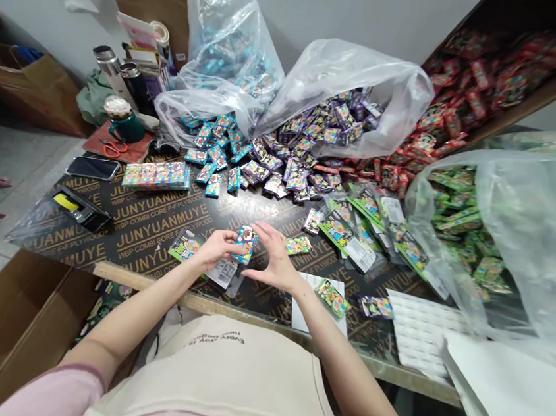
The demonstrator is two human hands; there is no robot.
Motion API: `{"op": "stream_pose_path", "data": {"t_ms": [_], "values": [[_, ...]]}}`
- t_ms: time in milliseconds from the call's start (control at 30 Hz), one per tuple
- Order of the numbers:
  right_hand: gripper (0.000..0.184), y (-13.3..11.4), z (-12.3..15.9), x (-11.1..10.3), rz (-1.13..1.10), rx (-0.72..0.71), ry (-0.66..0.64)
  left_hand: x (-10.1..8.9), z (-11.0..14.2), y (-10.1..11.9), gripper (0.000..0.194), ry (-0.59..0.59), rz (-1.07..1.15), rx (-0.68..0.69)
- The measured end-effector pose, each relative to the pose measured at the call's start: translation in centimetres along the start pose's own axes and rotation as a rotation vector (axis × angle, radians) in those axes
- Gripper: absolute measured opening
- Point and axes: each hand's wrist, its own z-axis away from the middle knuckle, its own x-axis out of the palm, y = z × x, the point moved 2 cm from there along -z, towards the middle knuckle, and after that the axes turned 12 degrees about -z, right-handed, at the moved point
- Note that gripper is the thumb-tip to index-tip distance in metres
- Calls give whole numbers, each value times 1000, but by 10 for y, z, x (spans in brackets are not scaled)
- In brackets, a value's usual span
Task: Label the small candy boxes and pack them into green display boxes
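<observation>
My left hand (218,249) pinches a small blue packet (245,243) with a cartoon print, above the table's middle. My right hand (275,259) is at the packet's right side, thumb and fingers apart in a C shape; whether a fingertip touches it I cannot tell. Partly under my left hand lies a clear plastic pouch (225,274) with a green printed panel and a white label. Just right of my right hand are a green packet (298,245) and, farther down, another green packet (332,298) on a white sheet (301,310).
Plastic bags spill blue packets (216,155), purple packets (292,163) and green packets (475,222); red packets (441,119) fill the back right. Printed pouches (355,232) lie at right beside a white sticker sheet (424,332). A phone (92,168), scissors (114,148) and a mug (126,127) stand left.
</observation>
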Motion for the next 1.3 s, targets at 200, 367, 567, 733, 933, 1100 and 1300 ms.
{"op": "stream_pose_path", "data": {"t_ms": [200, 367, 567, 733, 933, 1100, 1300], "values": [[76, 6, 22, 1, 130, 51, 169, -23, 24, -6, 90, -85, -866, 458], [76, 16, 51, 4, 183, 128, 80, -39, 35, -27, 100, -211, -1537, 601], [72, 4, 59, 17, 187, 142, 38, -30, 27, -19, 106, -25, -1457, 639], [76, 12, 54, 16, -1, 104, -43, -26, 25, -15, 115, -47, -1391, 645], [91, 20, 51, 17, -44, 135, 72, -22, 21, -14, 115, -28, -1332, 663], [54, 31, 20, 6, -33, 128, 62, -20, 12, -17, 116, 25, -1328, 669], [59, 119, -55, -71, 410, 560, 579, -14, 4, -28, 111, 25, -1462, 594]]}}
